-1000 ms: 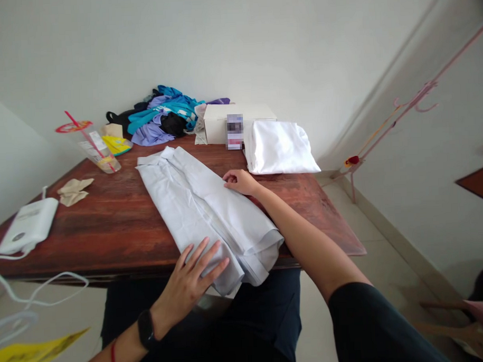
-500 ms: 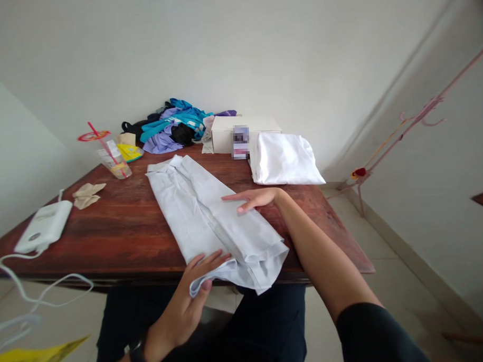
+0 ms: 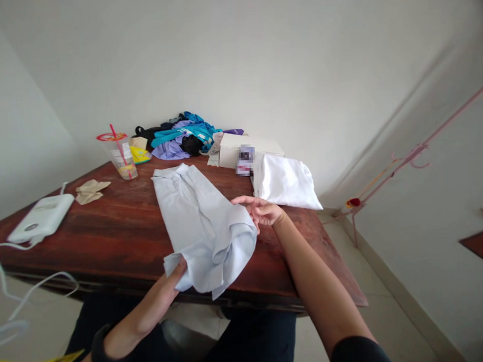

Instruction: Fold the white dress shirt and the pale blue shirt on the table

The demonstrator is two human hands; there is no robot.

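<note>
A folded white shirt (image 3: 187,204) lies lengthwise on the wooden table, its collar pointing to the back. The near end is raised and curls over on the right side. My left hand (image 3: 175,275) reaches in under the cloth at the near left corner; its fingers are hidden by the fabric. At the shirt's right edge is my right hand (image 3: 266,212), index finger stretched out and the other fingers loosely bent against the curled edge. Behind this hand sits a second folded white cloth (image 3: 285,182).
A plastic cup (image 3: 124,158) with a red straw stands at the left, near a crumpled brown napkin (image 3: 92,191). A white power bank (image 3: 42,217) trails a cable off the front edge. A clothes pile (image 3: 184,135) and a white box (image 3: 228,150) line the wall.
My left hand has gone from gripping the near hem to underneath it. The shirt's near end has risen and curled. My right hand has moved from the shirt's top to its right edge.
</note>
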